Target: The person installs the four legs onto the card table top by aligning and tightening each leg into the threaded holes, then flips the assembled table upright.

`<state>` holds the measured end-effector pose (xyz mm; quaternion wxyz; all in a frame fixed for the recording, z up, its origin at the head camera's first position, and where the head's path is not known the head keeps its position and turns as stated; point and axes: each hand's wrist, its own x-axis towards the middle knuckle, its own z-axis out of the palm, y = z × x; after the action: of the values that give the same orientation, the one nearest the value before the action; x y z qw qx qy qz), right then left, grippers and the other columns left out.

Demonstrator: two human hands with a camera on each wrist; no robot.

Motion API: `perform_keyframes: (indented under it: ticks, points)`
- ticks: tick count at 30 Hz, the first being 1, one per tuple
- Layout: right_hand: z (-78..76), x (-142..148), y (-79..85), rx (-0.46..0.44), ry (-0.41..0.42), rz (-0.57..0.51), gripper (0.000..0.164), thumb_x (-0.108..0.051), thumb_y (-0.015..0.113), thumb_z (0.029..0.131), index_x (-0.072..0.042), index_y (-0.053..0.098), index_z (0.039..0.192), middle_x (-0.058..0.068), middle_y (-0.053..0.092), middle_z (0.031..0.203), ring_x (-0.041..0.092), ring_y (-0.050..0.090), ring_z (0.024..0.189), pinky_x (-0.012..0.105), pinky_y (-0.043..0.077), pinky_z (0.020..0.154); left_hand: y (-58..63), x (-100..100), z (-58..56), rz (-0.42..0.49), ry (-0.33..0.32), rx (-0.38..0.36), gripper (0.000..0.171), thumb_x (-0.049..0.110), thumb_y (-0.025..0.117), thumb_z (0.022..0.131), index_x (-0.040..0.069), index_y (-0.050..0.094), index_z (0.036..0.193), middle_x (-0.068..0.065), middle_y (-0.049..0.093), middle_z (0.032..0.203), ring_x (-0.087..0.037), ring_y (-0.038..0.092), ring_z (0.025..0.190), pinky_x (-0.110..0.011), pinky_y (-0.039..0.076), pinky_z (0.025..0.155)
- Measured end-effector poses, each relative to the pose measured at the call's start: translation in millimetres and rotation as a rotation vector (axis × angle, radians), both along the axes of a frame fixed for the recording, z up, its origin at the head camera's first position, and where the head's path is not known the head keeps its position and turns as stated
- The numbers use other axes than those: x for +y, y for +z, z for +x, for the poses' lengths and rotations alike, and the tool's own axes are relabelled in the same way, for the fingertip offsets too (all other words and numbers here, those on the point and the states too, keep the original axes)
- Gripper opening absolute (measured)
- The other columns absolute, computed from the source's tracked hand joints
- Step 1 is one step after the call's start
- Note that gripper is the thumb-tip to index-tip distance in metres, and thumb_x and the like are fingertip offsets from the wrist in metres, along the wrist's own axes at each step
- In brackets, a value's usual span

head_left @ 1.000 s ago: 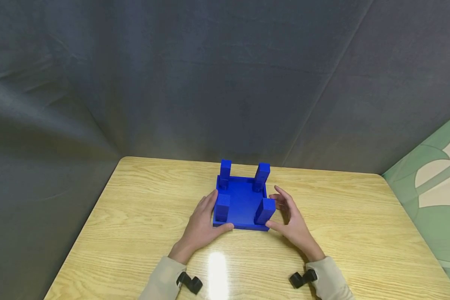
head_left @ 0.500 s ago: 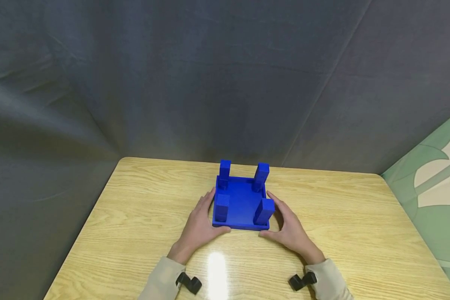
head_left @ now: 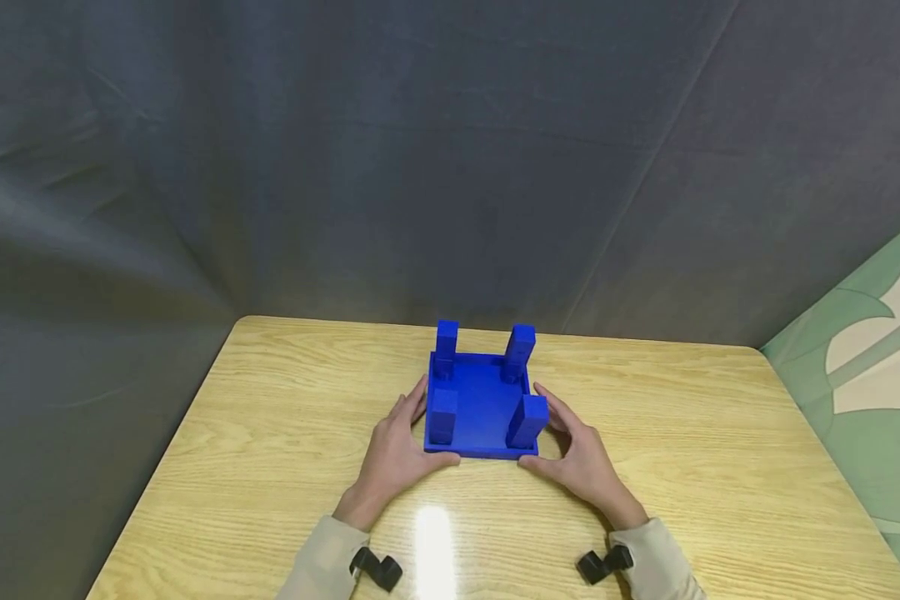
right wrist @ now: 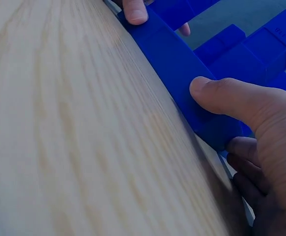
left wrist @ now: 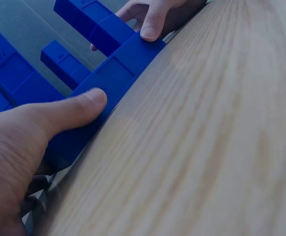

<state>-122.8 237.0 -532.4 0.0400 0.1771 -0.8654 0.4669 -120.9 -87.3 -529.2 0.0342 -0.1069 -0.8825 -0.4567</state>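
Observation:
A square blue tray (head_left: 482,412) with a low rim lies on the table in the head view, with a tall blue post (head_left: 525,421) upright at each corner. My left hand (head_left: 392,457) grips its near left corner, thumb on the front wall and fingers along the left side. At the near right corner my right hand (head_left: 585,462) holds the tray the same way. Both wrist views show the thumbs pressed on the front wall (left wrist: 111,76). Small raised marks on some posts are too blurred to read.
The light wooden table (head_left: 285,417) reaches back to a dark grey curtain (head_left: 450,167). A green and cream patterned surface (head_left: 870,400) borders it on the right. A black wrist camera (head_left: 377,569) is strapped at each sleeve.
My right hand has moved from around the near right post down to the tray's corner, its thumb now on the front wall. The tray has shifted very slightly left.

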Motion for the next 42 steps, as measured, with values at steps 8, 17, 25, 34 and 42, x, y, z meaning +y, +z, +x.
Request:
perform_keyframes:
  ticks: [8,17,25,34,42]
  points:
    - [-0.3,-2.3,1.0,-0.033,-0.014,-0.118,0.098,-0.008,0.098,0.084,-0.008,0.047,0.169,0.020,0.069,0.149,0.000,0.062,0.136,0.007,0.032,0.117,-0.5,0.4,-0.4,0.175,0.014,-0.024,0.125,0.044,0.105,0.075,0.021,0.035,0.176,-0.009,0.060,0.161,-0.031,0.056,0.151,-0.061,0.042,0.125]
    - [9.5,-11.3,11.8,-0.098,-0.017,-0.366,0.071,0.011,0.080,0.095,0.014,0.049,0.158,0.037,0.063,0.146,-0.005,0.065,0.127,0.014,0.052,0.107,3.9,7.4,6.1,0.365,0.042,-0.013,0.109,0.035,0.101,0.084,0.015,0.040,0.173,-0.009,0.058,0.163,-0.028,0.055,0.151,-0.057,0.039,0.128]
    - [15.8,-13.8,22.2,-0.108,-0.042,-0.429,0.061,0.012,0.076,0.096,0.020,0.052,0.152,-0.020,0.069,0.137,-0.004,0.067,0.126,0.018,0.056,0.104,8.4,12.7,12.9,0.417,0.077,0.025,0.104,0.023,0.104,0.080,0.010,0.050,0.168,-0.007,0.057,0.163,-0.029,0.057,0.149,-0.048,0.042,0.125]
    - [21.0,-18.7,32.8,0.007,-0.108,-0.413,0.066,0.022,0.083,0.083,0.022,0.059,0.144,-0.018,0.075,0.127,-0.002,0.074,0.112,0.018,0.060,0.096,11.8,11.7,8.8,0.262,0.130,0.398,0.068,-0.003,0.096,0.083,0.002,0.071,0.146,-0.017,0.073,0.135,-0.029,0.083,0.102,-0.035,0.068,0.085]
    - [25.4,-27.2,48.3,0.137,-0.169,-0.382,0.046,0.029,0.074,0.087,0.020,0.070,0.132,-0.013,0.078,0.119,-0.002,0.078,0.101,0.019,0.064,0.083,15.4,6.3,6.4,0.230,0.132,0.637,0.039,-0.012,0.084,0.090,-0.006,0.079,0.128,-0.021,0.079,0.121,-0.029,0.084,0.090,-0.012,0.057,0.059]
